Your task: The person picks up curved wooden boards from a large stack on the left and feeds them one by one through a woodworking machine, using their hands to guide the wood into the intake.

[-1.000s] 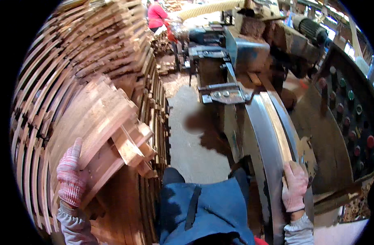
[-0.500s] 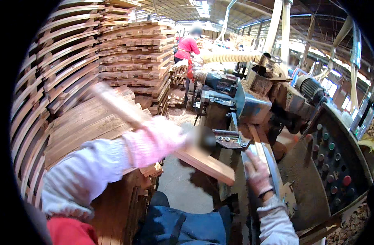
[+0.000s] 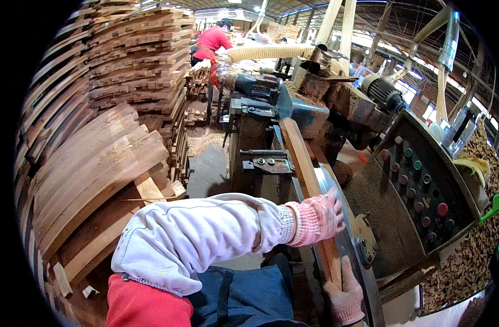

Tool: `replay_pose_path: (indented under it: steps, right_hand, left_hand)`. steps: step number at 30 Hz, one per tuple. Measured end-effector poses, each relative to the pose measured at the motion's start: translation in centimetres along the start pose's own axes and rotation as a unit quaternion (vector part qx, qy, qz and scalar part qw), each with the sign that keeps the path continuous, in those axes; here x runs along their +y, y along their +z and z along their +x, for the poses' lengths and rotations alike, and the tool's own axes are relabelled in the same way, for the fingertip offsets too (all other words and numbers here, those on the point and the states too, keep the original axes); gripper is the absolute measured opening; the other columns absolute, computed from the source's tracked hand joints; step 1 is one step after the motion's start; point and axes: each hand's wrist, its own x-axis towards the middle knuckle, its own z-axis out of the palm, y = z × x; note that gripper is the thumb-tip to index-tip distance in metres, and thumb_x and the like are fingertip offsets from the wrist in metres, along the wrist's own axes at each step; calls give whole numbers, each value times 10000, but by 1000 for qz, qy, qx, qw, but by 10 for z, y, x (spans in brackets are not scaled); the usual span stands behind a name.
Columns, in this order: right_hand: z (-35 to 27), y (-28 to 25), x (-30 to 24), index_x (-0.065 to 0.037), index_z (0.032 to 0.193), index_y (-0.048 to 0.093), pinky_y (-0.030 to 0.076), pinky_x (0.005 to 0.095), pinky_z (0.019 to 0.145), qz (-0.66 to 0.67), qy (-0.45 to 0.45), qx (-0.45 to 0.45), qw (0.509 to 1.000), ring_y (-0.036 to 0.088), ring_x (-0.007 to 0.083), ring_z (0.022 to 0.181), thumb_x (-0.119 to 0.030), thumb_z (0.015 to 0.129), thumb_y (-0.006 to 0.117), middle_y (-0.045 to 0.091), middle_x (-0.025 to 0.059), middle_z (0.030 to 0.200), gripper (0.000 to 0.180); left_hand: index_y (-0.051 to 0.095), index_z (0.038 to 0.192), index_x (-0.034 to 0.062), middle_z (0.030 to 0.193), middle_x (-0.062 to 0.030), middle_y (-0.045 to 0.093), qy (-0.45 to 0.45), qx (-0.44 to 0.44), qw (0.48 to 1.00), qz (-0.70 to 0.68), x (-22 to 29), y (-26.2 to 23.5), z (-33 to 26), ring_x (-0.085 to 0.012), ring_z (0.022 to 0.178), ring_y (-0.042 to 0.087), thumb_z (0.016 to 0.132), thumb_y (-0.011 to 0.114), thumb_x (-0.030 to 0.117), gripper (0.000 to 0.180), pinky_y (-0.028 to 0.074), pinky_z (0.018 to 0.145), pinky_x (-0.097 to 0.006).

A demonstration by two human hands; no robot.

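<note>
On the left side, tall stacks of wood [image 3: 143,65] rise up, and a big machine [image 3: 342,95] stands to the right, past a strip of grey floor [image 3: 207,166]. Beside the stacks lies a pile of wide, curved boards [image 3: 99,171]. A slanted panel [image 3: 451,192] sits to the right of the machine's long metal rail [image 3: 326,177]. Farther back, a fat tan hose [image 3: 271,52] bends near a person in red [image 3: 212,42].

One long brown plank [image 3: 299,152] lies along the rail, its far end by the machine's blue part [image 3: 313,113]. The left hand [image 3: 317,219] is no longer up over the floor with a piece of wood; now it is on this plank. That seems to mean the plank is in its place, with both hands on it. The left hand's fingers bend over the plank; its thumb is hidden, so I cannot tell if it squeezes. The right hand [image 3: 346,294] pinches the near end between thumb and fingers.

The panel has round buttons [image 3: 442,209], some red, some green. I cannot read any words there.
</note>
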Motion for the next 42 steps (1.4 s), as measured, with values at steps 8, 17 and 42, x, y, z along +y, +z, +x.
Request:
replay_pose_path:
  steps: [8, 17, 42]
  right_hand:
    - [-27, -40, 28, -95, 1565, 494, 549, 449, 895, -513, 37, 7, 858, 669, 428, 1060, -304, 866, 791, 677, 203, 1311, 788]
    - [161, 24, 68, -45, 1548, 461, 474, 543, 997, -396, -215, 169, 877, 592, 457, 1152, -268, 899, 732, 595, 227, 1376, 738]
    - [47, -9, 54, -75, 1335, 663, 496, 498, 969, -486, -172, 100, 851, 613, 417, 1132, -21, 774, 720, 654, 175, 1267, 567]
  left_hand:
    - [566, 1436, 87, 1372, -151, 643, -165, -84, 902, -389, -132, -35, -149, -345, 1255, 619, 864, 687, 143, 587, 441, 1154, -536]
    - [558, 1441, 62, 1333, -202, 612, -482, -324, 781, -230, -146, -94, -389, -414, 1268, 556, 760, 807, 222, 743, 453, 1090, -500]
    - [465, 1547, 88, 1336, -203, 615, -534, -438, 705, -159, -113, -84, -496, -394, 1235, 591, 621, 809, 53, 988, 497, 1041, -478]
